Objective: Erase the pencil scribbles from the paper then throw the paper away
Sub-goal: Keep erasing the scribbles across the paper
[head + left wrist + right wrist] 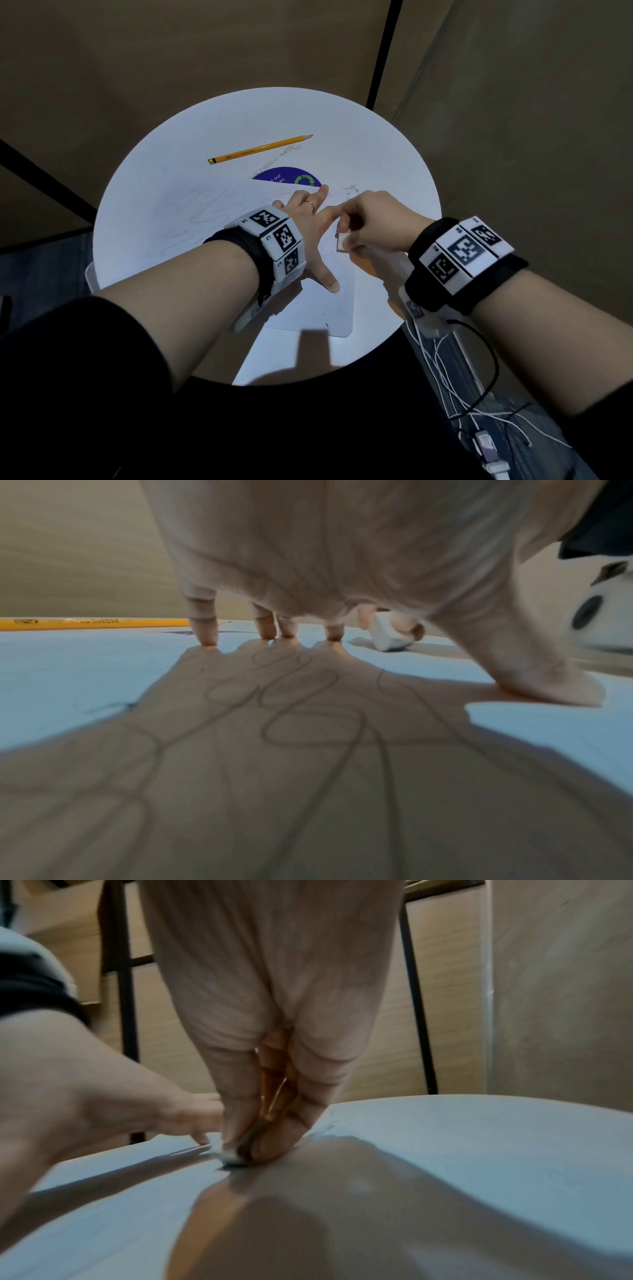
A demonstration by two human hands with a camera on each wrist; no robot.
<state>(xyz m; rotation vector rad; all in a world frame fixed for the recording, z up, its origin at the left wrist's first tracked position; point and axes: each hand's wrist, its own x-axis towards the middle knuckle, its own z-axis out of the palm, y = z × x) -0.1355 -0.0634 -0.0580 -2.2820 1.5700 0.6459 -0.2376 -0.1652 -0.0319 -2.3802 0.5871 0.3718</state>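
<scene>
A white sheet of paper [191, 219] with faint pencil scribbles [301, 704] lies across the round white table [394, 164]. My left hand [310, 233] is spread flat on the sheet, fingertips [209, 639] and thumb pressing it down. Just to its right, my right hand [371, 222] pinches a small white eraser [342, 244] between thumb and fingers, its lower end touching the paper near the sheet's right edge. The left wrist view shows the eraser [387, 635] beyond the left fingers. In the right wrist view the eraser [234, 1156] is mostly hidden by the fingers.
A yellow pencil [260, 149] lies on the far part of the table. A blue round sticker [287, 176] with a green recycling mark shows past the paper's far edge. Eraser crumbs [349, 192] are scattered near it. White cables [455, 387] hang at the lower right.
</scene>
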